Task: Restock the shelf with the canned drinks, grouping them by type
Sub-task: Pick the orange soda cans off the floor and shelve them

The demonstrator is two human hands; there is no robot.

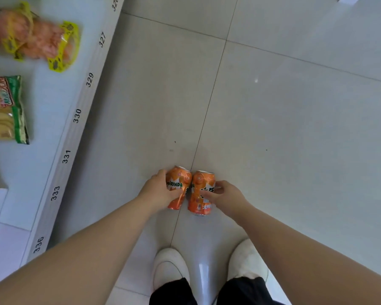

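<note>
Mirinda orange cans, two of them side by side and touching, sit low over the tiled floor (pixel 273 128) just ahead of the white shoes (pixel 171 267): the left hand (pixel 157 190) is wrapped round the left can (pixel 178 186) and the right hand (pixel 226 195) round the right can (pixel 201 192), fingers closed on the sidewalls. They look rigid, smooth and probably slippery, likely fairly heavy if full, so a mid-body wrap suits better than the rims. Farther left, the white shelf (pixel 53 102) with numbered edge holds snack bags (pixel 42 40)

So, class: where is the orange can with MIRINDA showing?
In the head view, the orange MIRINDA can is low centre, gripped by the left hand, beside a second orange can, above the floor.
</note>
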